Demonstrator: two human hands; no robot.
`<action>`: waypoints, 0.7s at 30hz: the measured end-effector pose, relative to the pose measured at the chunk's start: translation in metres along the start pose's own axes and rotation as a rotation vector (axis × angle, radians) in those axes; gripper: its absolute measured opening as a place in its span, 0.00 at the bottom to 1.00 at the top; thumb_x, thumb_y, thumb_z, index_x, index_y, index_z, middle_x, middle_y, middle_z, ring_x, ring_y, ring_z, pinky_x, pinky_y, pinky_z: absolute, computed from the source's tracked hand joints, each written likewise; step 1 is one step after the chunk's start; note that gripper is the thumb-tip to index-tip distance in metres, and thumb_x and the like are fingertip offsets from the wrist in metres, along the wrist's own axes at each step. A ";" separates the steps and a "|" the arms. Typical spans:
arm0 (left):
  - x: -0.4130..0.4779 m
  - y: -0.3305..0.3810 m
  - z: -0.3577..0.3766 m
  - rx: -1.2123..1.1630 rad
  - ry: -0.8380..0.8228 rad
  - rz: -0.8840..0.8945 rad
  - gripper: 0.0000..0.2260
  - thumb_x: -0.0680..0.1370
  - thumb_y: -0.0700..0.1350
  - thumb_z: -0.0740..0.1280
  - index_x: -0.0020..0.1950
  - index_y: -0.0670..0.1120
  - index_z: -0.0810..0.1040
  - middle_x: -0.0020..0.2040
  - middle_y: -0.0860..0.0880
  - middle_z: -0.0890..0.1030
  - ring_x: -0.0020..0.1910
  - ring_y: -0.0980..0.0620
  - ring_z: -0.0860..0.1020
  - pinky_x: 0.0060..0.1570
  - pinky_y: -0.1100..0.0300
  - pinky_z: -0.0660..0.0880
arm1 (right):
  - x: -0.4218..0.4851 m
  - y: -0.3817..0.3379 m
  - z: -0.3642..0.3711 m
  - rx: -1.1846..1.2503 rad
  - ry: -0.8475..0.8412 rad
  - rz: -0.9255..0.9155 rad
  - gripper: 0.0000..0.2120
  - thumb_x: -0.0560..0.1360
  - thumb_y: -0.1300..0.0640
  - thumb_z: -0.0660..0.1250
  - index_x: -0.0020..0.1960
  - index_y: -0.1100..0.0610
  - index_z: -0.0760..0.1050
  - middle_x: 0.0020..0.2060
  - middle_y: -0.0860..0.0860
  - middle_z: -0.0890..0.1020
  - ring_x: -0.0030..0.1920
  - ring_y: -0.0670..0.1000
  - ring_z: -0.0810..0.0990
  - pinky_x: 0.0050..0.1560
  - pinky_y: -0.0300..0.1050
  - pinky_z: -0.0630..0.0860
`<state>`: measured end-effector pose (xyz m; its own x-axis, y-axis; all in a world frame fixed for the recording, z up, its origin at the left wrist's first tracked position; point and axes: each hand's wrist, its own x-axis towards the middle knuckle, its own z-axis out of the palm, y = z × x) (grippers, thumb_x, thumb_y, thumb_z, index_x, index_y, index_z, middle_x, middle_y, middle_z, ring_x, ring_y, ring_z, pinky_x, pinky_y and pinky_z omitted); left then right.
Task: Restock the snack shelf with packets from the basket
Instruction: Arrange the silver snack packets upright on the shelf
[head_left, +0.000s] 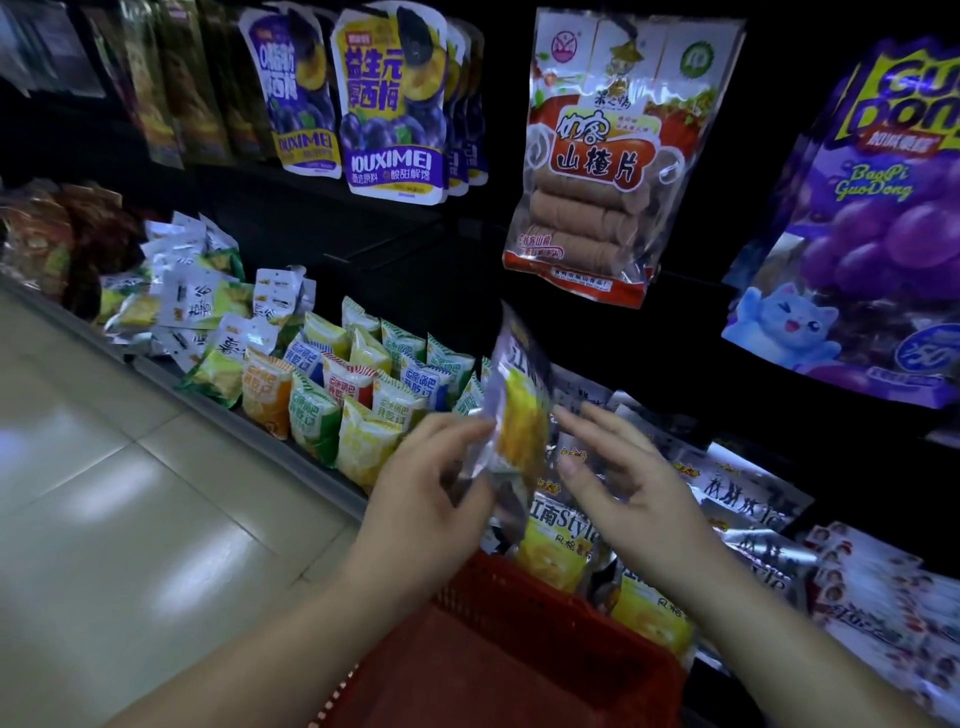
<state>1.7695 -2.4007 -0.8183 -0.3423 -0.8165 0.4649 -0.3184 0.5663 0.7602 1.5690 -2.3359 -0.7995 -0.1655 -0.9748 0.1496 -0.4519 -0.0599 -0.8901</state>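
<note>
The snack shelf (405, 260) is seen as dark tiered shelving running from upper left to lower right, with a pale tiled floor (104, 493) along its left side. A large purple jelly bag (872, 234) is hung at the right. A red basket (467, 675) is positioned at the bottom centre, beneath both forearms; its contents are not shown.

A clear bag of brown hawthorn slices (608, 156) is hung above the hands, and purple-and-yellow prune bags (389, 104) are hung to its left. On the lower tier, rows of small upright packets (363, 384) in green, yellow, orange and red are stood left of the hands. Silver packets (748, 493) are laid to the right. Yellow-fronted packets (556, 551) are seen just beyond the basket's far rim.

The left hand (431, 488) is closed on a silver-and-yellow packet (519, 421), pinched at its lower edge and held upright above the lower tier, in front of the silver packets. The right hand (623, 478) is held with fingers spread and relaxed, just beside the packet; contact cannot be determined.
</note>
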 end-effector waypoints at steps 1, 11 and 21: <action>-0.003 0.002 0.004 0.001 -0.011 0.042 0.17 0.78 0.36 0.70 0.66 0.47 0.81 0.59 0.58 0.78 0.54 0.57 0.80 0.45 0.64 0.77 | -0.002 -0.004 0.003 0.117 -0.022 0.013 0.20 0.77 0.43 0.67 0.67 0.30 0.74 0.72 0.33 0.71 0.70 0.30 0.69 0.63 0.29 0.73; -0.016 0.025 0.023 -0.094 -0.235 0.165 0.23 0.78 0.32 0.65 0.66 0.53 0.82 0.57 0.68 0.81 0.56 0.59 0.79 0.54 0.62 0.76 | 0.007 0.006 0.015 0.614 0.088 0.261 0.16 0.73 0.49 0.73 0.60 0.43 0.84 0.55 0.53 0.83 0.56 0.55 0.81 0.60 0.61 0.80; 0.006 -0.003 0.001 -0.479 -0.135 -0.504 0.22 0.77 0.51 0.75 0.69 0.65 0.76 0.65 0.58 0.78 0.62 0.62 0.78 0.60 0.55 0.80 | 0.003 0.008 0.005 0.527 -0.035 0.157 0.25 0.81 0.74 0.62 0.67 0.48 0.78 0.62 0.40 0.83 0.61 0.41 0.81 0.60 0.37 0.79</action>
<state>1.7675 -2.4069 -0.8181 -0.3721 -0.9276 -0.0334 -0.0536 -0.0144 0.9985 1.5693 -2.3398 -0.8079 -0.1621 -0.9867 -0.0082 0.0774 -0.0044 -0.9970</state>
